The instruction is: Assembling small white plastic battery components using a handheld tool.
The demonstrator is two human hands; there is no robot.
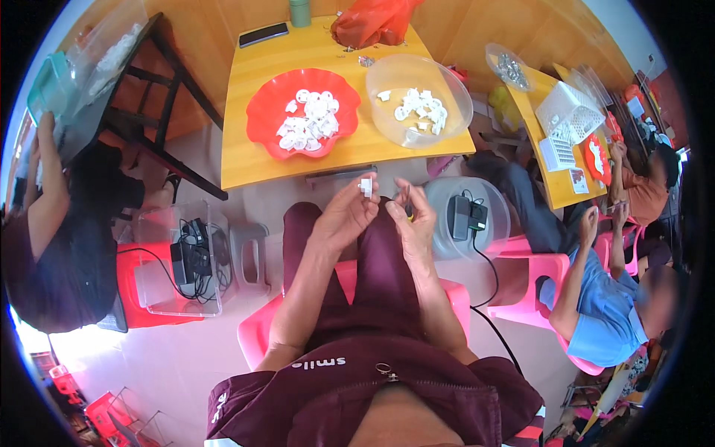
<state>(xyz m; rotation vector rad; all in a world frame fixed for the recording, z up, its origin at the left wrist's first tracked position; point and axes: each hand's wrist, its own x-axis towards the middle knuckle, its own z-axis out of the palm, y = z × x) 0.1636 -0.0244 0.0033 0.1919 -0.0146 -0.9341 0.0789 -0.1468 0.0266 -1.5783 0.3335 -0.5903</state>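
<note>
My left hand (345,214) is raised over my lap, its thumb and fingers closed on a small white plastic piece (366,187). Just to the right, my right hand (415,223) has its fingers curled together; a bit of dark and yellow shows by them, too small to name. The two hands are apart. Ahead of them on the yellow table (298,167), a red wavy-edged bowl (262,112) holds many similar white pieces (309,123). Beside it, a clear round plastic tub (387,74) contains a smaller heap of white pieces (421,110).
A phone (264,34), a green cup (299,13) and a red plastic bag (376,24) lie along the table's back. Right of my knees stands a clear tub (445,242) with black adapters and a trailing cable. Co-workers sit at both sides; a cable-filled box (167,290) stands left.
</note>
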